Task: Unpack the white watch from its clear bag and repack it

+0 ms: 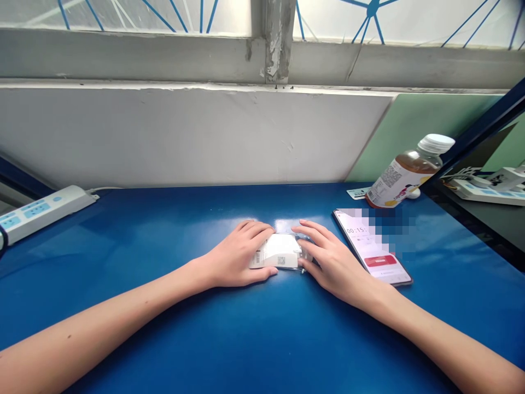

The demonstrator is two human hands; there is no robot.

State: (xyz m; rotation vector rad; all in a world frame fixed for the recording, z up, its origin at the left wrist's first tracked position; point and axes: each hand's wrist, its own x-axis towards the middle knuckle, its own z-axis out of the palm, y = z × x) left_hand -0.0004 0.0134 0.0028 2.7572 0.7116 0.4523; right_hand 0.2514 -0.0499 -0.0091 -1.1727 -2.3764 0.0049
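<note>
Both forearms angle inward over the blue table [254, 339]. The left hand [240, 256] holds the small white packet [283, 250] on the tabletop — thumb near side, fingers far; the right [332, 264] curves at its clear end — whether pinching, I cannot tell.

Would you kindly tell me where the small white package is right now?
In the head view, the small white package is near the centre, between the left hand and the right hand, with the phone farther right.
</note>
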